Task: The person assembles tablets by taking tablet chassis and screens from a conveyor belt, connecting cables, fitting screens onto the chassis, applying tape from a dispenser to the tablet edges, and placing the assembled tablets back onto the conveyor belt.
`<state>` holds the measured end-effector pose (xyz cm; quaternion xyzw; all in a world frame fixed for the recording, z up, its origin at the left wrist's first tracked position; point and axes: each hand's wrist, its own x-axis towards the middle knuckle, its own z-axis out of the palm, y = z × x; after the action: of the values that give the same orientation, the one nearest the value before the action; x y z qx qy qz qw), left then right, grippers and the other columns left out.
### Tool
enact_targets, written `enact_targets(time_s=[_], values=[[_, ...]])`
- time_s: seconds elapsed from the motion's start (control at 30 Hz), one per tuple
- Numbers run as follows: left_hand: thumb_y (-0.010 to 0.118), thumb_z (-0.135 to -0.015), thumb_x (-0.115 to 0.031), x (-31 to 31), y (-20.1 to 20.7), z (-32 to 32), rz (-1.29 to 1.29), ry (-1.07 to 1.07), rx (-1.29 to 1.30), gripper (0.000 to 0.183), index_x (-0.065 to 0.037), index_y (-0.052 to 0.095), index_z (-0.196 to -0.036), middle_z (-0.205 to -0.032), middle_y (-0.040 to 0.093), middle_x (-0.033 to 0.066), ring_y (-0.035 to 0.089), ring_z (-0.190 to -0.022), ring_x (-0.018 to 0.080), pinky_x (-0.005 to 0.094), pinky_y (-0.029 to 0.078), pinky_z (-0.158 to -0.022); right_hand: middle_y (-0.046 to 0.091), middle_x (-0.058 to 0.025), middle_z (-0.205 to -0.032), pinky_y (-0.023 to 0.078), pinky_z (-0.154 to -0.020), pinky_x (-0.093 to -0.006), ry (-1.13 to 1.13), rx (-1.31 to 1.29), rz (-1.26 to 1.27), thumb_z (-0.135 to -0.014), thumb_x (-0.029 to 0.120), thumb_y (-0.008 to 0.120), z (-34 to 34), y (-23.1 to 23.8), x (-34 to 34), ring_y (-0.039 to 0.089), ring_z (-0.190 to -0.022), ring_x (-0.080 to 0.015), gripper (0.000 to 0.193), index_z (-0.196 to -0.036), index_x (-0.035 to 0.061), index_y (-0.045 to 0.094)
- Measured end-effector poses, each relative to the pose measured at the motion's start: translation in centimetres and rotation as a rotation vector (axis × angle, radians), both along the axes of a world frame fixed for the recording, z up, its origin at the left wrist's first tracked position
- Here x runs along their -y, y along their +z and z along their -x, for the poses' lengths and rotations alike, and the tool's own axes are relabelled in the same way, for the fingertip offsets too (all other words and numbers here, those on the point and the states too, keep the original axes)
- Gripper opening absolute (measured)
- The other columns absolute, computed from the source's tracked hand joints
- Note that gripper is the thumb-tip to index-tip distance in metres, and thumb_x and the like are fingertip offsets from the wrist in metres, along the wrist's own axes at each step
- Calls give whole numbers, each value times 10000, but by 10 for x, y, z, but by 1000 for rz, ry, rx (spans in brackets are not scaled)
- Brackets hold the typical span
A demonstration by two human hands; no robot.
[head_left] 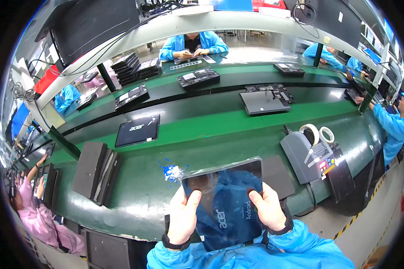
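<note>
A dark tablet (229, 201) with a glossy, reflective screen is held up in front of me, tilted, its top edge covered by clear film. My left hand (183, 217) grips its left edge, thumb on the front. On the opposite edge my right hand (270, 210) holds it the same way. The fingers behind the tablet are hidden. Just beyond its upper left corner lies a small heap of blue and white bits (171, 173) on the green bench (139, 188). A dark grey pad (277, 175) lies partly behind the tablet's right side.
A grey tape dispenser (300, 152) with white tape rolls stands at the right. Dark foam slabs (89, 169) are stacked at the left. Beyond, the green conveyor (188, 117) carries a dark tablet (138, 131) and opened devices (265, 102). Co-workers in blue (194, 45) and pink (45, 224) sit around.
</note>
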<state>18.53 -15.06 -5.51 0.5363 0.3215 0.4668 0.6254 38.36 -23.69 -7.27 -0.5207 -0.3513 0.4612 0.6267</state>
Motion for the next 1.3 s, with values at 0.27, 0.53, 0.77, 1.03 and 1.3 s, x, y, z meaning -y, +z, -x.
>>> enact_targets(time_s=[0.27, 0.53, 0.77, 1.03, 1.3], values=[[603, -892, -138, -1, 20, 3, -285, 484, -368, 163, -30, 483, -911, -800, 507, 19, 492, -659, 116, 282, 432, -601, 570, 32, -835, 430, -660, -211, 15, 68, 97, -924, 97, 576, 0, 0, 1, 480, -743, -37, 141, -1028, 2, 572], [519, -944, -108, -21, 17, 26, -688, 378, -759, 138, -19, 491, -842, -668, 505, 43, 465, -553, 104, 272, 385, -513, 573, 34, -828, 432, -653, -207, -3, 45, 64, -920, 100, 580, 3, -1, 1, 481, -729, -34, 138, -1012, -3, 578], [483, -965, -123, -35, 38, 53, -186, -126, -507, 151, -16, 464, -859, -665, 481, 24, 485, -554, 83, 244, 476, -493, 565, 37, -810, 415, -633, -197, 77, 77, 103, -933, 141, 568, -9, -1, 0, 477, -706, -33, 152, -995, 4, 585], [460, -975, -145, -59, 44, 65, -40, -466, -275, 178, -41, 436, -831, -678, 431, 15, 443, -566, 92, 278, 512, -508, 648, -64, -1031, 474, -787, -258, 196, -156, 117, -950, 142, 530, -10, -2, -3, 587, -879, -105, 264, -1136, -39, 580], [506, -957, -240, -18, 22, 43, -178, -61, -557, 249, -19, 472, -846, -672, 482, 19, 494, -535, 85, 254, 478, -476, 643, -63, -1041, 460, -828, -269, 109, -104, 75, -944, 130, 529, -6, -3, -3, 580, -907, -113, 268, -1143, -44, 578]])
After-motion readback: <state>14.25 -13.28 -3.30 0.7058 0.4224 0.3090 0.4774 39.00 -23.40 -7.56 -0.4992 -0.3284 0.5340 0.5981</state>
